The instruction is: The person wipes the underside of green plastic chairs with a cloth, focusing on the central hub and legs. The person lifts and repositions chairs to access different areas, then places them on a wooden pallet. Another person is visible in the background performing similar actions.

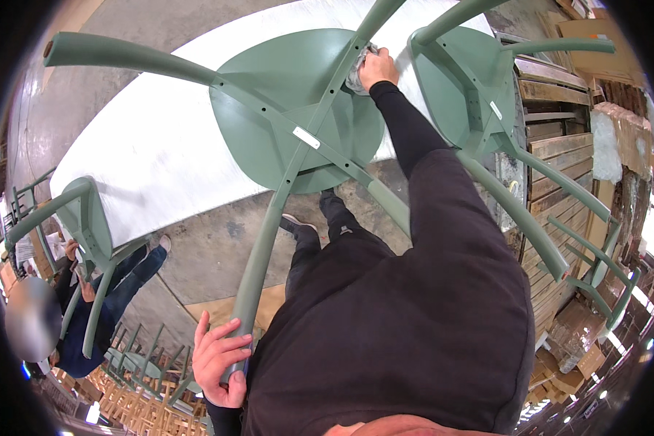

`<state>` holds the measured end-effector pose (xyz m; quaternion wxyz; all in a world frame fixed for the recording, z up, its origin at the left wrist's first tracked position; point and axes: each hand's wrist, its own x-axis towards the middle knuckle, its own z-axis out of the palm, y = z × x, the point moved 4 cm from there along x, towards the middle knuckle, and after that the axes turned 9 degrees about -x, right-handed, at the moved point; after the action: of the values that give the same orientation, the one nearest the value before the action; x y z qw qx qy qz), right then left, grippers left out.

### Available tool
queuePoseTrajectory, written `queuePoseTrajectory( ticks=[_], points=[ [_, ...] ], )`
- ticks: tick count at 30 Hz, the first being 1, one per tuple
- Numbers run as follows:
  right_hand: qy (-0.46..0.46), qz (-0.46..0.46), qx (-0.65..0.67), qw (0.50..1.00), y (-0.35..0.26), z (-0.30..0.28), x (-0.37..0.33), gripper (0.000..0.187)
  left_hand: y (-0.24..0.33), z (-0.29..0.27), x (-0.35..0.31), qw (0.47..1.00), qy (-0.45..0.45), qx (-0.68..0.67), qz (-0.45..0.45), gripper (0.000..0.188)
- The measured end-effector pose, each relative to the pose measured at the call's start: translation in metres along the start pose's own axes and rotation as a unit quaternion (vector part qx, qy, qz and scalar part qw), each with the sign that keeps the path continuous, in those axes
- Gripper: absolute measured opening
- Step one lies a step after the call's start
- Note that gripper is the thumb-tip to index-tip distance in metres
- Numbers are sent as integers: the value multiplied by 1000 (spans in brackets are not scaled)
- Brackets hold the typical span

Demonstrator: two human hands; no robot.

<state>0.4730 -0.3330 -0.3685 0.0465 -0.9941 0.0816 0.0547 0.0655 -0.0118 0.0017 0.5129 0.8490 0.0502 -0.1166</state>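
A green chair (247, 145) rests upside down at the white table, its rounded seat underside and crossed frame turned toward me. My left hand (221, 360) is closed around the lower end of the chair leg (258, 272) that points toward me. Reaching up and forward, my right hand (379, 69) presses a crumpled grey cloth (356, 73) against the frame bar near the far rim of the seat. Part of the cloth is hidden under my fingers. A small white label (307, 137) sits where the bars cross.
Close on the right stands a second upturned green chair (461, 80). The white table (152, 145) curves behind both. At the left, another person (87, 349) handles a green chair (87, 218). Wooden pallets (563, 160) and cardboard boxes (596, 51) line the right side.
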Motion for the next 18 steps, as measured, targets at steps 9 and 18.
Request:
queuePoseTrajectory(
  ticks=[9,18],
  points=[
    [-21,-250,-28,968,6,2,-98,30,-5,3,-4,999,-2,-20,25,33],
    [-90,-552,-35,828,46,-12,-158,27,-8,-2,-4,999,5,-29,36,28]
  ],
)
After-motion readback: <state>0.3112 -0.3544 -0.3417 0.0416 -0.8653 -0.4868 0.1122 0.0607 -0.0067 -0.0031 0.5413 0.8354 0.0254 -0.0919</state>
